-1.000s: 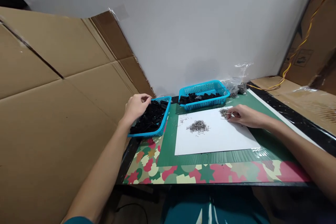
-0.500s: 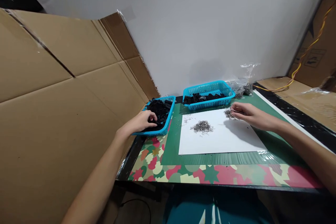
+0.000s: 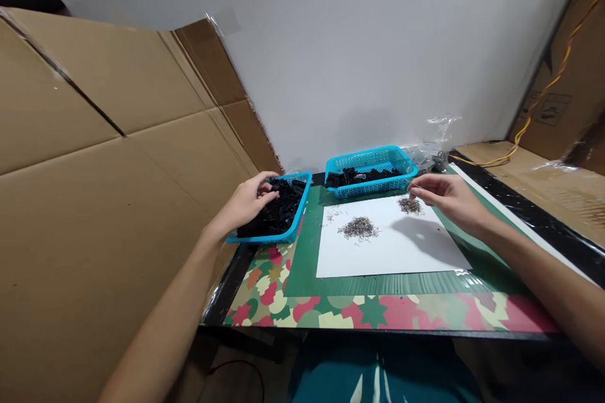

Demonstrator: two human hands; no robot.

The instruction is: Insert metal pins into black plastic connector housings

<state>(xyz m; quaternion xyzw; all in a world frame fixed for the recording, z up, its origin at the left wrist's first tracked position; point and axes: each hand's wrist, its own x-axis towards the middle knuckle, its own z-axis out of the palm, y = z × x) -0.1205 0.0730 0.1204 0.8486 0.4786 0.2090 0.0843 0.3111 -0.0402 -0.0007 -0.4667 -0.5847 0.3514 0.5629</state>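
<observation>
My left hand (image 3: 250, 199) is over the left blue plastic basket (image 3: 299, 220), its thumb and fingers curved but apart. Black small parts (image 3: 283, 211) fill that basket, and nothing shows plainly between the fingers. Over the far right of a white sheet (image 3: 378, 258), my right hand (image 3: 447, 198) is closed in a pinch. A thin sliver shows at its fingertips, too small to name. Close below those fingertips lies a small pile of metal pins or similar bits (image 3: 410, 205). A larger pile of the same bits (image 3: 359, 227) lies left of it on the sheet.
A second blue basket (image 3: 373, 187) with black parts stands at the back. Clear plastic bags (image 3: 439, 160) with dark contents sit beside it. A cardboard panel (image 3: 179, 101) rises on the left. Yellow-orange wires (image 3: 522, 129) hang on the right. The patterned table edge (image 3: 378, 313) is in front.
My left hand has risen a little from the black parts, and its fingers have spread apart. My right hand has lifted slightly from the small pile, still pinched. The view has shifted slightly.
</observation>
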